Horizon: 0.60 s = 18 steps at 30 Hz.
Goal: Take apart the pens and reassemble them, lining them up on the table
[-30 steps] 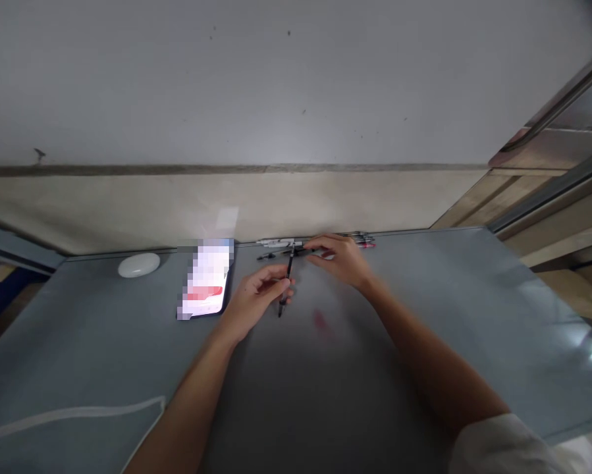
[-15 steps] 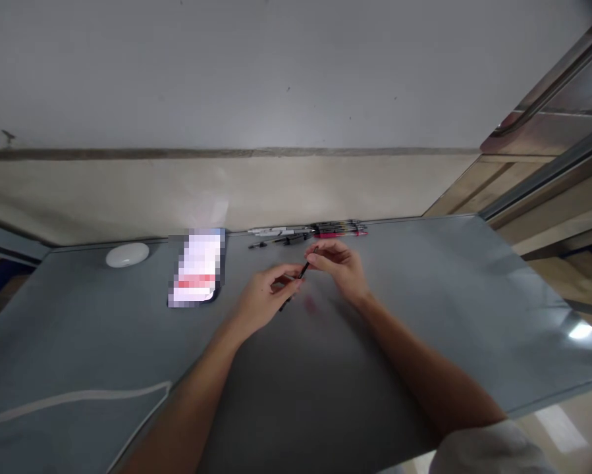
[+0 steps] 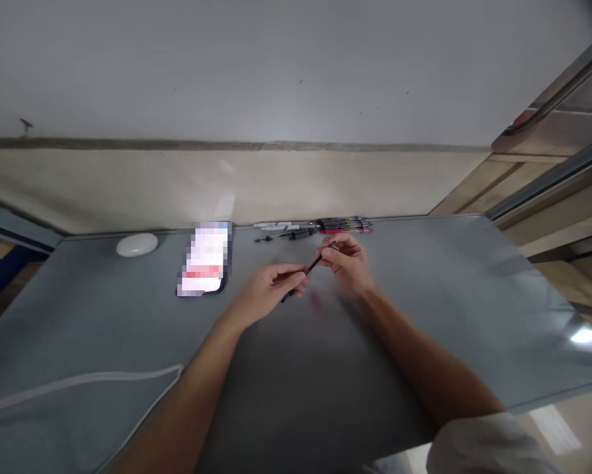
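Note:
A thin black pen (image 3: 315, 264) slants between my two hands above the grey table. Near its lower end, the thumb and fingers of my left hand (image 3: 272, 288) pinch it, and a dark tip sticks out below them. My right hand (image 3: 348, 263) has its upper end between thumb and fingers. Just beyond my hands, against the wall, lies a row of several pens: white ones (image 3: 278, 226) at the left, black and pink ones (image 3: 348, 230) at the right.
A phone (image 3: 204, 260) with a lit, blurred screen lies left of my hands. Farther left is a white oval object (image 3: 137, 245). A white cable (image 3: 88, 378) crosses the table's left front. The wall (image 3: 355, 181) rises behind the table (image 3: 448, 296).
My right hand has moved slightly up and away from my left, so more of the black pen shows between them. The whole view has shifted a little.

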Motion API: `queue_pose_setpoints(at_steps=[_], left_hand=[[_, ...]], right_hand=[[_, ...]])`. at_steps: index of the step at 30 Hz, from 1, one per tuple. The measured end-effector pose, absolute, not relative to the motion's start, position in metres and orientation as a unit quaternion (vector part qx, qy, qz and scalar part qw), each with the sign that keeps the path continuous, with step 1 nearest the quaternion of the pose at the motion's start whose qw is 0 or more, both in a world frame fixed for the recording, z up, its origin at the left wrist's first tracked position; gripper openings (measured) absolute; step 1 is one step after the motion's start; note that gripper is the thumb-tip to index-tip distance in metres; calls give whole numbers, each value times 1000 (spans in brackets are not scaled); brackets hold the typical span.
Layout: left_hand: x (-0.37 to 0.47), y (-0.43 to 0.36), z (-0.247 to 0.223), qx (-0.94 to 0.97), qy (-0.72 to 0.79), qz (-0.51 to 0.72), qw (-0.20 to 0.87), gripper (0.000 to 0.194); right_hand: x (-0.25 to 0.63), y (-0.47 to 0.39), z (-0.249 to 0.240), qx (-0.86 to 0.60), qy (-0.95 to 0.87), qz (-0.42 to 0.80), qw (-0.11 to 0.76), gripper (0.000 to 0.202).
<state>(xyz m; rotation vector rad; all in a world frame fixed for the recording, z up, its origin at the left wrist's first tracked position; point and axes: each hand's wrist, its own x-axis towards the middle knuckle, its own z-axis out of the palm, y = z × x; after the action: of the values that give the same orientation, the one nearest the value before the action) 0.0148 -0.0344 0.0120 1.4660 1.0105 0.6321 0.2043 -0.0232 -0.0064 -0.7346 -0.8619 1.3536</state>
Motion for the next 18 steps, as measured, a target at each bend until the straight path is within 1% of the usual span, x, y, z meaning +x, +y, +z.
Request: queue_pose_setpoints(at_steps=[4, 7, 11, 18], left_hand=[[11, -36, 17, 616, 410, 276, 614, 25], [6, -38, 17, 593, 414, 288, 628, 24], [-2, -39, 12, 541, 433, 325, 644, 25], [0, -32, 12, 384, 378, 432, 724, 26]], right_hand=[[203, -21, 2, -275, -361, 617, 643, 24], [205, -17, 6, -245, -331, 619, 668, 24], [211, -11, 10, -248, -300, 611, 690, 25], [222, -11, 0, -297, -316, 673, 600, 21]])
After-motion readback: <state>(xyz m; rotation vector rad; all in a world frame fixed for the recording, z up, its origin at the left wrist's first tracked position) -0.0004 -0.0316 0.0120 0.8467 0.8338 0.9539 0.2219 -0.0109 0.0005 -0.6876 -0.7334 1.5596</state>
